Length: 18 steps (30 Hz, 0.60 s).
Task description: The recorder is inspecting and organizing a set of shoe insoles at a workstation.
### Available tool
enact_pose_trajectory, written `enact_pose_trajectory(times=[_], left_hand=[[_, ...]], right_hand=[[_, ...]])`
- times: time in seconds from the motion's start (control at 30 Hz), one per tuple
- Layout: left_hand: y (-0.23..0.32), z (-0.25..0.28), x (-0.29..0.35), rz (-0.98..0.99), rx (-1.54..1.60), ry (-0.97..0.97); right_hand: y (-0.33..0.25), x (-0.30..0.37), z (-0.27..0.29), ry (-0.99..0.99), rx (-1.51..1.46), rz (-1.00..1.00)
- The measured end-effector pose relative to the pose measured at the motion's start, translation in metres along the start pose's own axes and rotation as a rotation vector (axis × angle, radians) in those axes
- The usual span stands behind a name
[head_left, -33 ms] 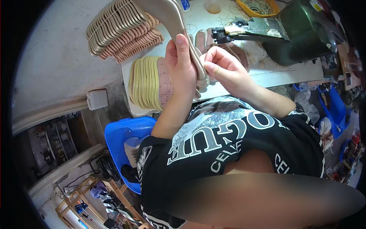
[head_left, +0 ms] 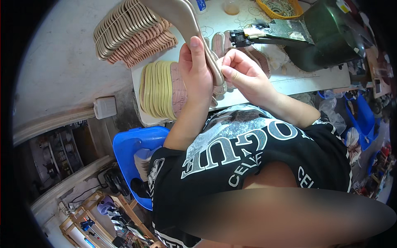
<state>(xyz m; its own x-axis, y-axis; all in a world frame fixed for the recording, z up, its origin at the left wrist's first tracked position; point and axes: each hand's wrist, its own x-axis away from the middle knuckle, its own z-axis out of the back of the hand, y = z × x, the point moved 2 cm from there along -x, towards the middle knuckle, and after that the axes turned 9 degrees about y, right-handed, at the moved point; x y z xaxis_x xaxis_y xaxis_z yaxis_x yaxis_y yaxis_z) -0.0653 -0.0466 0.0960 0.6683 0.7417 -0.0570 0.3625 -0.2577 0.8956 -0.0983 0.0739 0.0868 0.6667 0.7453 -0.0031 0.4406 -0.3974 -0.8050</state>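
Observation:
A shiny bronze-coloured shoe insole is held up over the white table, its narrow end down and its wide end cut off by the picture's upper edge. My left hand is closed round its lower half, the thumb lying on the face. On the opposite edge, my right hand pinches the rim near the lower end between thumb and forefinger. Behind my left wrist stands a row of yellow-edged insoles with a pinkish one at its end. More insoles lie behind my hands, partly hidden.
A banded stack of bronze insoles stands at the far left. A dark green machine reaches its arm over the white table. Beyond it are a yellow basket of bands and a cup. A blue bin stands left.

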Motion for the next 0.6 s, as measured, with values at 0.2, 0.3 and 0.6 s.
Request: enact_pose_trajectory(times=[0.2, 0.3, 0.6], left_hand=[[-0.003, 0.01, -0.001, 0.1, 0.075, -0.018], [0.004, 0.014, 0.005, 0.112, 0.076, -0.022], [0.001, 0.017, 0.007, 0.142, 0.022, 0.099]], right_hand=[[0.004, -0.004, -0.004, -0.071, -0.108, -0.042], [0.003, 0.002, -0.007, -0.124, -0.164, -0.138], [0.009, -0.004, -0.011, -0.161, -0.024, 0.036]])
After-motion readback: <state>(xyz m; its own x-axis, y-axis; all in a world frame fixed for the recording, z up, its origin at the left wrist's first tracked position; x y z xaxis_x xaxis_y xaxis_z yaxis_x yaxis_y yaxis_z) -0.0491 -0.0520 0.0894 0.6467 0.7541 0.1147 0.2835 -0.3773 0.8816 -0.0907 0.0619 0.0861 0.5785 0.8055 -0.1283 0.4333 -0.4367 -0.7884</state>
